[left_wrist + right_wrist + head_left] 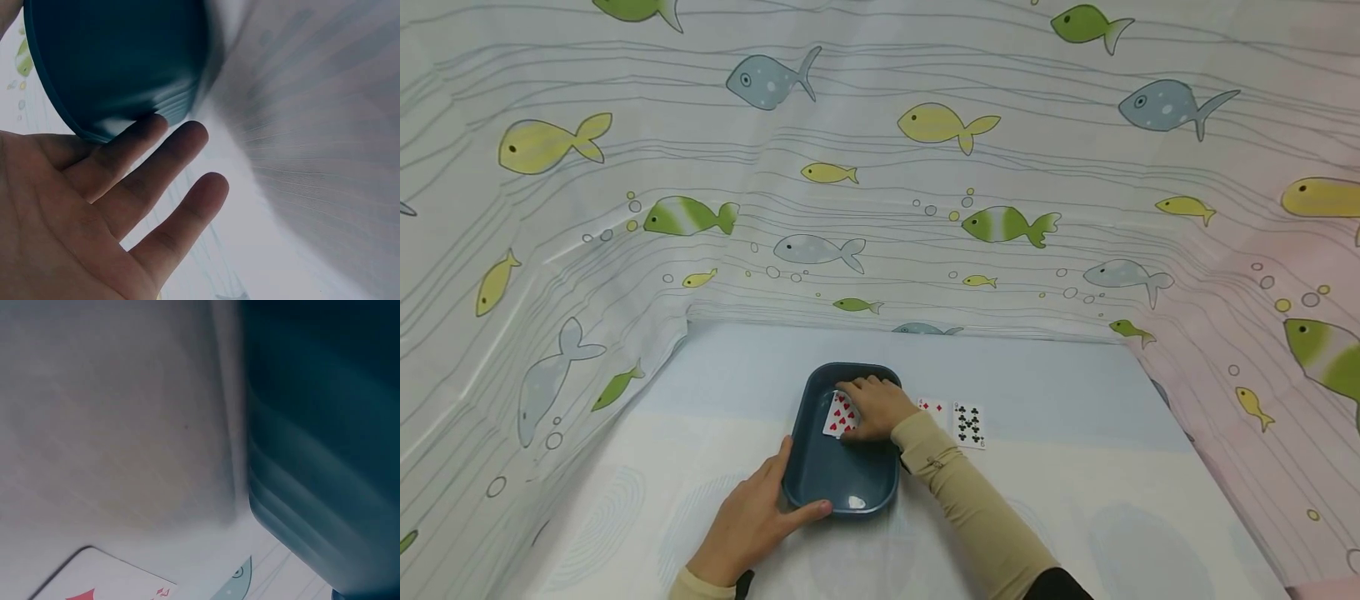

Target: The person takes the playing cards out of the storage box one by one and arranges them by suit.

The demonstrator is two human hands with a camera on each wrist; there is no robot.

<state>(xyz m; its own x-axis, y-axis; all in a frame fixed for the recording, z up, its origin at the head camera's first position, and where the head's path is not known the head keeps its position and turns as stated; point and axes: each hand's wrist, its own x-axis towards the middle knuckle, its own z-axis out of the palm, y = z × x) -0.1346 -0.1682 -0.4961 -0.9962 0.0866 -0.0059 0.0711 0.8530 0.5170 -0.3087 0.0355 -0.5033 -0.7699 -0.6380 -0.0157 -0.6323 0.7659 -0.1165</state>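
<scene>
Fish-print cloth (880,208) walls pale table (1075,500) holding blue tray (838,483).

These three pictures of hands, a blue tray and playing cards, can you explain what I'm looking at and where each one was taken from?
There is no machine, just a person's two bare hands. The wide picture comes from a camera on the head; the two blurry close-ups come from cameras on each wrist. On the pale fish-print tablecloth sits a dark blue oval plastic tray. The left hand steadies its near rim, thumb on the edge. The right hand rests inside the tray on a red hearts playing card; its grip cannot be seen. Right of the tray lie a red diamonds card and a black clubs card, face up.
</scene>
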